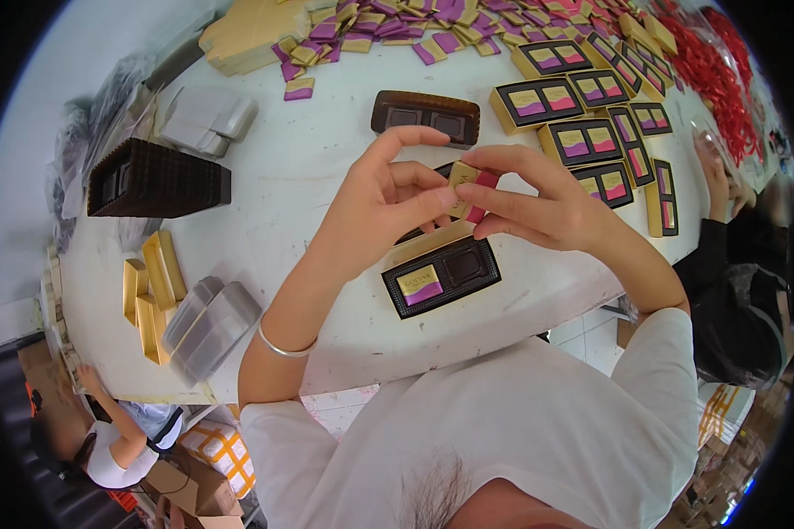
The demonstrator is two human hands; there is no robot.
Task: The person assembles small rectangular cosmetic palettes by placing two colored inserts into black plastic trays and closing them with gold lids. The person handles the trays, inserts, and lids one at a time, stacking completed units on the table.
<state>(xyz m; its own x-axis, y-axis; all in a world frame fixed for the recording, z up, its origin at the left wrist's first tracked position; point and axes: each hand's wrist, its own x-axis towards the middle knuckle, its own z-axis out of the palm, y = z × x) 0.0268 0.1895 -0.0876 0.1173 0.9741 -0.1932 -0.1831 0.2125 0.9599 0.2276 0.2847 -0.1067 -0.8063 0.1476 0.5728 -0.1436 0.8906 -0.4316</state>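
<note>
A small square wrapped chocolate, gold with a pinkish-red edge, is held up between both hands. My left hand has its thumb and fingers closed on its left side. From the right, my right hand pinches it with thumb and fingertips. Just below them lies a black two-compartment tray; a gold-and-purple wrapped chocolate sits in its left compartment, and bare dark plastic shows in the right one. Another dark tray is mostly hidden under the hands. Beyond them lies a brown two-compartment tray.
Filled gold boxes cluster at the right. Loose wrapped chocolates are heaped at the back, beside red ribbons. At left stand stacked dark trays, gold box parts and clear lids. Other people work at both sides.
</note>
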